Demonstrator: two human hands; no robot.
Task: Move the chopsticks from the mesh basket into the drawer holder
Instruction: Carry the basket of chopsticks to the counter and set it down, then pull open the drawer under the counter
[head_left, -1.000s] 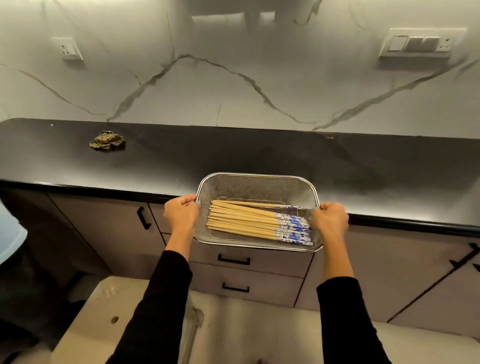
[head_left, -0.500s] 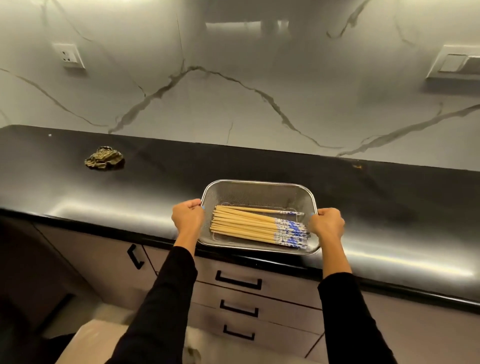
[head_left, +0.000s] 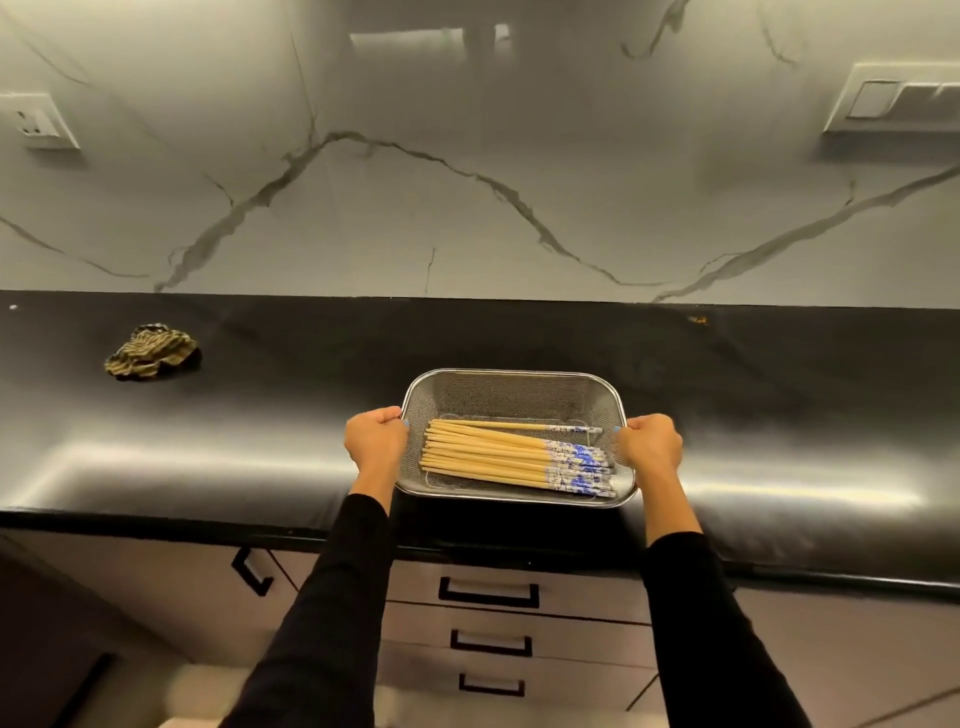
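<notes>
A rectangular steel mesh basket (head_left: 511, 395) sits on the black countertop (head_left: 779, 415) near its front edge. Inside lie several wooden chopsticks (head_left: 488, 454) with blue-and-white patterned ends pointing right. My left hand (head_left: 375, 439) grips the basket's left rim and my right hand (head_left: 650, 442) grips its right rim. Below the counter are three shut drawers; the top drawer (head_left: 488, 592) has a black handle. No drawer holder is visible.
A crumpled striped cloth (head_left: 151, 352) lies on the counter at the left. A marble wall rises behind, with a socket (head_left: 36, 122) at left and a switch plate (head_left: 893, 98) at right. A cabinet door (head_left: 252, 571) stands left of the drawers.
The basket, held in both hands, has moved forward from over the counter's edge onto the countertop. The view has come closer to the counter.
</notes>
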